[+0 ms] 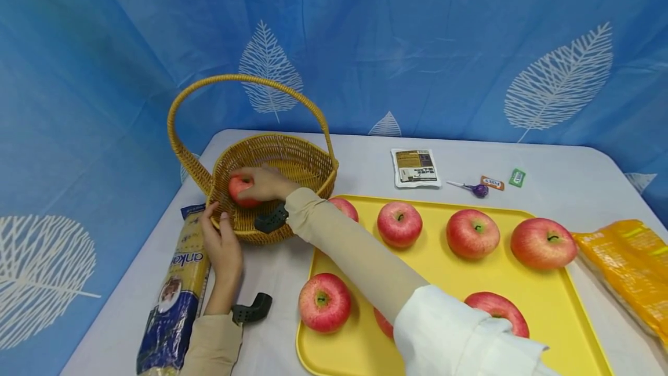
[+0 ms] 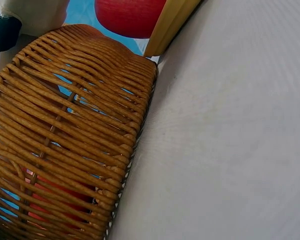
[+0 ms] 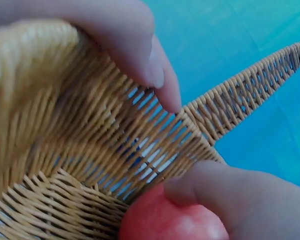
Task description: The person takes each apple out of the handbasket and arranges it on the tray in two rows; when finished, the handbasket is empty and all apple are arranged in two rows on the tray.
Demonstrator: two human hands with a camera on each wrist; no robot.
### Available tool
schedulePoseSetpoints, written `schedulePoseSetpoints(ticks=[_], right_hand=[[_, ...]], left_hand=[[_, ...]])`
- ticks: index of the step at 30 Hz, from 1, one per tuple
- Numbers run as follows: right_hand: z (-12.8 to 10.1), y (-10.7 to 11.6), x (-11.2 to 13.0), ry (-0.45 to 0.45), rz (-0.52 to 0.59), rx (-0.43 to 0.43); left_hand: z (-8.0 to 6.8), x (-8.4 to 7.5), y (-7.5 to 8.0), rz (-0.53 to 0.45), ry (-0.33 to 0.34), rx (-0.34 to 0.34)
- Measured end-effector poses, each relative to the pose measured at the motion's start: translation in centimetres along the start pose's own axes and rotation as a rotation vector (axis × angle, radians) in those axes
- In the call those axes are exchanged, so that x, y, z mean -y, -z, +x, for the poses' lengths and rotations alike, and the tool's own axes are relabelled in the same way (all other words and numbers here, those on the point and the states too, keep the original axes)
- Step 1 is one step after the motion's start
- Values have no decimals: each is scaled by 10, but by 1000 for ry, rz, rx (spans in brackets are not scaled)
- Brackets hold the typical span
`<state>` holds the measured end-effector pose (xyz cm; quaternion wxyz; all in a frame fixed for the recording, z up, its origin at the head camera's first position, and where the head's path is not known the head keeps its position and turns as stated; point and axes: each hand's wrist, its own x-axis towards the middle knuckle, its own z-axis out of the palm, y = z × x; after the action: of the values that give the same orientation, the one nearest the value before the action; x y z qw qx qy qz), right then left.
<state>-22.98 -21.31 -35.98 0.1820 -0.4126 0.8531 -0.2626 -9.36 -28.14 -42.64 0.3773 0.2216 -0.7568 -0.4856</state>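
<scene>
A wicker basket (image 1: 276,145) with a tall arched handle (image 1: 250,78) stands at the table's back left. Inside it, near the left wall, my right hand (image 1: 265,183) holds a red apple (image 1: 242,191); in the right wrist view the thumb (image 3: 210,192) presses on the apple's top. My left hand (image 1: 223,251) grips the basket's front-left rim between thumb and fingers. Through the weave (image 2: 90,120) in the left wrist view, red apple skin (image 2: 60,200) shows low down.
A yellow tray (image 1: 438,283) bears several apples (image 1: 325,303), some partly hidden by my right arm. A blue-and-gold packet (image 1: 172,295) lies left of my left hand. Behind the tray lie a white pouch (image 1: 415,167), a lollipop (image 1: 479,191) and small wrapped sweets (image 1: 517,177); an orange bag (image 1: 634,271) lies right.
</scene>
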Motion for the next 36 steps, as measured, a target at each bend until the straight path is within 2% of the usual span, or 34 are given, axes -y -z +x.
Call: schedulePoseSetpoints(ticks=[10,18,25,30,36], right_hand=[[-4,0,8,26,-27,-62],[-18,1,31,18,-160,-152],[-31,11,32,22,-82,-135],[-41,21,20,62,-28,-123],[-57,34,5,42,-5,-140]], left_hand=[[0,0,1,9,15,-10],[2,-2,-3,1,5,-26],[2,1,-3,0,8,-30],[2,2,-3,-8,7,-19],[0,3,-3,-22,12,-6]])
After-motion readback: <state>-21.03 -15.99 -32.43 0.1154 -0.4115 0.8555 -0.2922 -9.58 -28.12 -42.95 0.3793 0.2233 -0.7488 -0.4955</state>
